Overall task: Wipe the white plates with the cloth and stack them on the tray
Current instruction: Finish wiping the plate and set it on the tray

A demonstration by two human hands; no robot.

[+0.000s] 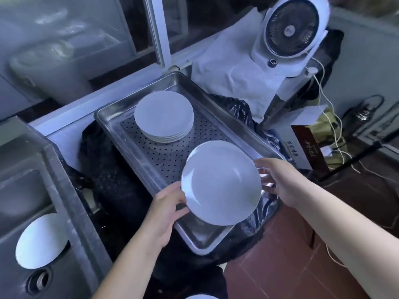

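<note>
Two bare hands hold one round, glossy white ceramic plate tilted above the near end of a rectangular stainless-steel tray, its shallow concave face turned up toward the camera and catching soft highlights along the rim. The left hand grips the plate's lower left edge, thumb curled over the rim and fingers tucked beneath; the right hand meets the opposite edge with its fingers spread and fairly straight, so they seem to steady the rim rather than clamp it, though blur hides the exact contact. The tray has raised, rolled walls and a perforated floor dotted with small round holes, and it rests on crinkled black plastic sheeting. At its far end stands a neat stack of smooth white round plates, several layered edges showing at the near side. To the left, in a dull grey metal sink, another white plate leans partly out of view above a round drain. Behind the tray lies a rumpled white cloth, and on it sits a white plastic fan with a dark round grille
</note>
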